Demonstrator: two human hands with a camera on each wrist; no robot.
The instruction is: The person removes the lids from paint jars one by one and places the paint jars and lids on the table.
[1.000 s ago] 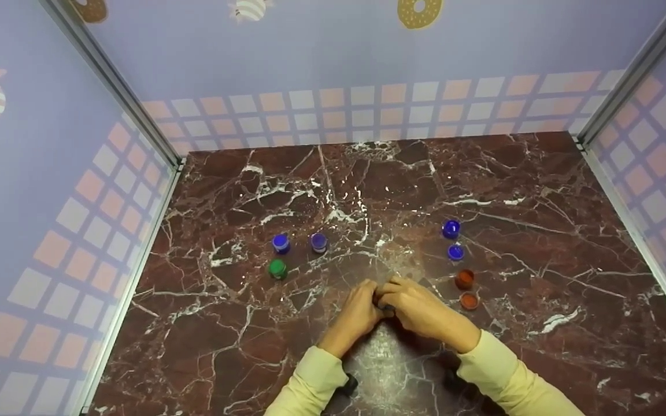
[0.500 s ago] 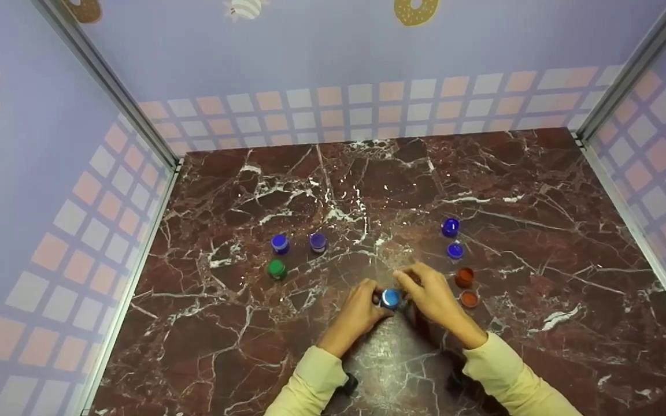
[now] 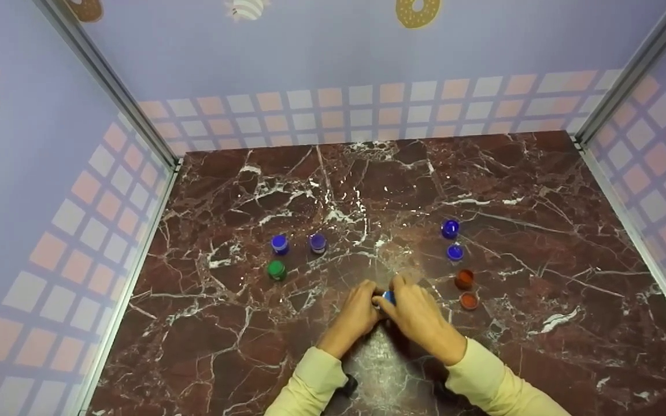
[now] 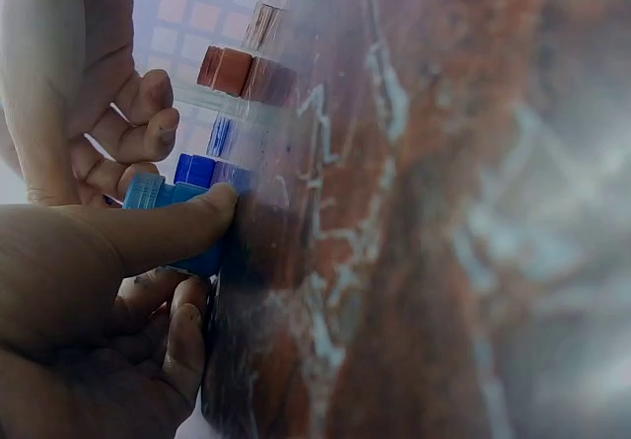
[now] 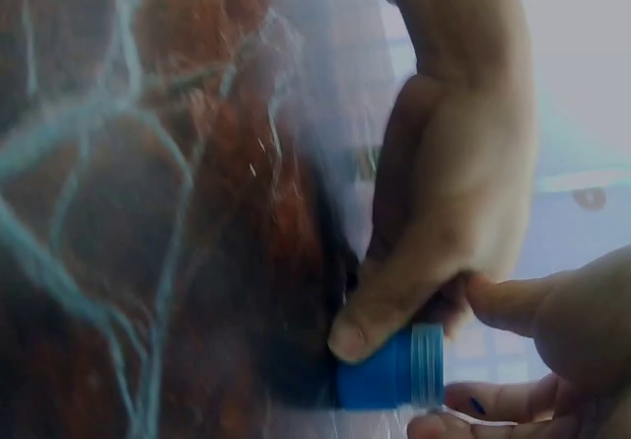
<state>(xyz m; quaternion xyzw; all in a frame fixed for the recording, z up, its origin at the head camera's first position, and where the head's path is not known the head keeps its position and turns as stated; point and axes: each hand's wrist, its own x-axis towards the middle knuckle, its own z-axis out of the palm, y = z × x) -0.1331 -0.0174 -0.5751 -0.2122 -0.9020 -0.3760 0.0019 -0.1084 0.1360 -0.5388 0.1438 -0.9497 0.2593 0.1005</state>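
Observation:
A small blue paint jar [image 5: 380, 370] is pinched between the thumb and fingers of my left hand [image 3: 359, 309]. Its pale ridged top end faces my right hand [image 3: 420, 312]. In the left wrist view my left thumb [image 4: 187, 227] lies along the jar's side. The loosely curved fingers of my right hand stand around that top end in the right wrist view, thumb and fingers spread apart, with a blue smear on one finger. From above, my hands cover most of the jar and only a bit of blue shows.
Two blue-purple jars [image 3: 280, 244] [image 3: 318, 243] and a green-topped jar [image 3: 277, 270] stand left on the marbled table [image 3: 206, 346]. To the right are a blue jar [image 3: 450, 229], a blue lid [image 3: 455, 252], an orange jar [image 3: 465, 279] and an orange lid [image 3: 469, 300]. Patterned walls enclose the table.
My right hand drew back from the jar half a second ago, exposing its blue top, and has come back beside it. My left hand stays in place with the jar.

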